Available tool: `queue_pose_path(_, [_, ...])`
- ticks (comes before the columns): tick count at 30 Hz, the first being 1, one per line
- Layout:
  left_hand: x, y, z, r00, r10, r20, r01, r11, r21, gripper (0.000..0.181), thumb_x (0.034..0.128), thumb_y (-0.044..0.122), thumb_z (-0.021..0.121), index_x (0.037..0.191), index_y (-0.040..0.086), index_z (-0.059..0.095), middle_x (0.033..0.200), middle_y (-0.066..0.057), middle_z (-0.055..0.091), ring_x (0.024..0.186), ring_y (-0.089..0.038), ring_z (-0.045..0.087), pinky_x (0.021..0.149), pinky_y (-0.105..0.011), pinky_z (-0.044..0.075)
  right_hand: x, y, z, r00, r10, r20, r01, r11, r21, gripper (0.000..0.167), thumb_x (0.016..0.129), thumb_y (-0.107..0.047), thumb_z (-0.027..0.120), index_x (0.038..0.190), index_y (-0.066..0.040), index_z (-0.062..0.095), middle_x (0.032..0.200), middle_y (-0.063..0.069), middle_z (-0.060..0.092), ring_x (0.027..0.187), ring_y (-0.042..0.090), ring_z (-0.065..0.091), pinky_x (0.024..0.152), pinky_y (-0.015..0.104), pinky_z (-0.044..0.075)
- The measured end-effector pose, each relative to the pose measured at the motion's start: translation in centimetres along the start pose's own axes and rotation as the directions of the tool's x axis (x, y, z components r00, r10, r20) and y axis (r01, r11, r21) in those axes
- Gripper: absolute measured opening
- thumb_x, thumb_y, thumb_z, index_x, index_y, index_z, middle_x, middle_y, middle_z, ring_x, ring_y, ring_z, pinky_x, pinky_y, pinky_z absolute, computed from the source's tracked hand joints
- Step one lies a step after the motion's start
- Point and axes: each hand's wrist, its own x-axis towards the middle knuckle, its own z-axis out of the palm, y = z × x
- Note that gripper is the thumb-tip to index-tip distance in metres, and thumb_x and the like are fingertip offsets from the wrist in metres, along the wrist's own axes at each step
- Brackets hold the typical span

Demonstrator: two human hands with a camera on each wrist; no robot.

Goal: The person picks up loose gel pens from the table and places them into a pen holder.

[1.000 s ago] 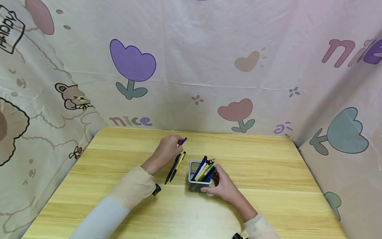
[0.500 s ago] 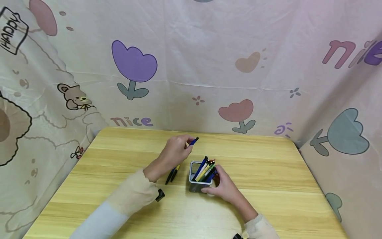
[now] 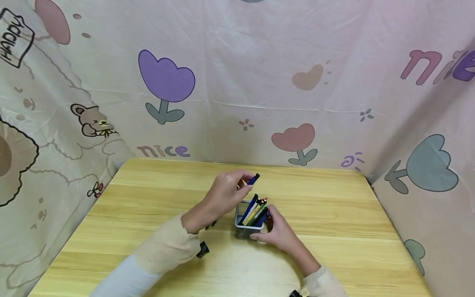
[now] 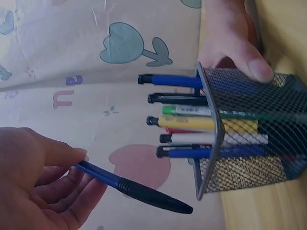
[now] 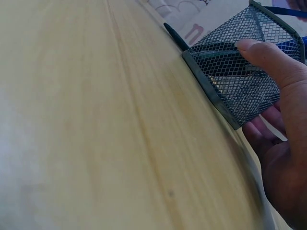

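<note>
In the head view my left hand (image 3: 226, 192) is raised just behind and left of a square mesh pen holder (image 3: 243, 233). It pinches a blue pen (image 4: 103, 175) whose black grip end points toward the holder's side in the left wrist view. My right hand (image 3: 280, 231) grips the holder from the right, with the thumb (image 5: 261, 53) against the mesh wall. Several pens stand leaning in the holder, among them a yellow pen (image 4: 192, 123), a white pen (image 4: 192, 138) and a green-ended one (image 4: 184, 110).
On the wooden table (image 3: 315, 198), two dark pen tips (image 3: 214, 223) show beneath my left wrist; the rest of those pens is hidden. Behind the table hangs a printed cloth (image 3: 237, 82) with flowers and letters.
My left hand has carried the blue pen to the right, from above the loose pens to near the holder. The right hand and the holder have stayed in place.
</note>
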Motion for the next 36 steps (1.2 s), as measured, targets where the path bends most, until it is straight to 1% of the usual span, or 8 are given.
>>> queue_pose_path(4, [-0.1, 0.5, 0.1, 1.0, 0.029, -0.008, -0.03, 0.998, -0.052, 0.02, 0.0898, 0.0, 0.077, 0.109, 0.0, 0.072, 0.097, -0.011, 0.079, 0.076, -0.014, 0.072, 0.069, -0.014, 0.058, 0.0, -0.1, 0.0, 1.0, -0.001, -0.004, 0.001, 1.0, 0.008, 0.079, 0.07, -0.021, 0.097, 0.133, -0.018, 0.049, 0.129, 0.003, 0.064, 0.117, 0.016, 0.064, 0.104, 0.022, 0.054])
queue_pose_path(8, [-0.4, 0.8, 0.5, 0.999, 0.041, -0.007, -0.041, 0.994, -0.099, 0.019, 0.0891, 0.0, 0.078, 0.107, 0.0, 0.07, 0.096, -0.011, 0.078, 0.076, -0.015, 0.071, 0.069, -0.014, 0.058, 0.0, -0.1, 0.1, 1.0, -0.003, -0.004, 0.003, 1.0, 0.01, 0.078, 0.071, -0.021, 0.097, 0.133, -0.017, 0.049, 0.129, 0.003, 0.064, 0.115, 0.015, 0.064, 0.102, 0.022, 0.054])
queue_pose_path(16, [-1.2, 1.1, 1.8, 0.998, 0.059, 0.026, -0.055, 0.989, -0.134, 0.019, 0.0902, 0.002, 0.078, 0.107, 0.001, 0.068, 0.096, -0.01, 0.078, 0.078, -0.014, 0.072, 0.071, -0.013, 0.058, 0.0, 0.2, 0.0, 1.0, -0.028, 0.0, 0.028, 1.0, -0.005, 0.075, 0.073, -0.021, 0.096, 0.132, -0.016, 0.049, 0.129, 0.005, 0.063, 0.113, 0.013, 0.063, 0.1, 0.019, 0.053])
queue_pose_path(19, [-1.5, 0.9, 2.2, 0.997, 0.054, 0.049, -0.046, 0.988, -0.148, 0.018, 0.09, 0.003, 0.078, 0.105, 0.002, 0.069, 0.095, -0.009, 0.078, 0.079, -0.013, 0.073, 0.071, -0.014, 0.059, 0.0, 0.2, 0.0, 1.0, -0.029, 0.004, 0.029, 1.0, -0.002, 0.074, 0.074, -0.02, 0.095, 0.132, -0.016, 0.05, 0.13, 0.005, 0.062, 0.113, 0.012, 0.063, 0.099, 0.019, 0.053])
queue_pose_path(24, [-2.0, 0.7, 2.6, 0.994, 0.045, 0.097, -0.03, 0.988, -0.15, 0.016, 0.091, 0.005, 0.078, 0.105, 0.003, 0.071, 0.093, -0.007, 0.078, 0.079, -0.012, 0.074, 0.071, -0.016, 0.06, -0.1, -0.1, 0.0, 0.999, -0.031, 0.01, 0.031, 0.999, 0.004, 0.071, 0.075, -0.02, 0.095, 0.13, -0.017, 0.05, 0.13, 0.004, 0.061, 0.114, 0.013, 0.062, 0.099, 0.019, 0.053])
queue_pose_path(30, [-2.5, 0.5, 2.9, 0.991, 0.059, 0.119, -0.045, 0.992, -0.115, 0.014, 0.092, 0.008, 0.078, 0.104, 0.002, 0.072, 0.092, -0.008, 0.078, 0.078, -0.011, 0.074, 0.07, -0.012, 0.058, -0.1, 0.0, 0.0, 0.999, -0.031, 0.014, 0.031, 0.999, 0.01, 0.07, 0.075, -0.02, 0.095, 0.129, -0.018, 0.05, 0.132, 0.003, 0.06, 0.117, 0.014, 0.062, 0.102, 0.02, 0.053])
queue_pose_path(36, [-2.9, 0.4, 3.2, 0.988, 0.065, 0.142, -0.047, 0.99, -0.132, 0.012, 0.0923, 0.009, 0.078, 0.1, 0.001, 0.073, 0.088, -0.008, 0.079, 0.076, -0.009, 0.074, 0.067, -0.009, 0.055, -0.1, 0.1, 0.0, 0.998, -0.057, 0.022, 0.057, 0.998, 0.014, 0.071, 0.076, -0.02, 0.094, 0.131, -0.017, 0.05, 0.136, 0.006, 0.059, 0.121, 0.013, 0.062, 0.105, 0.019, 0.051])
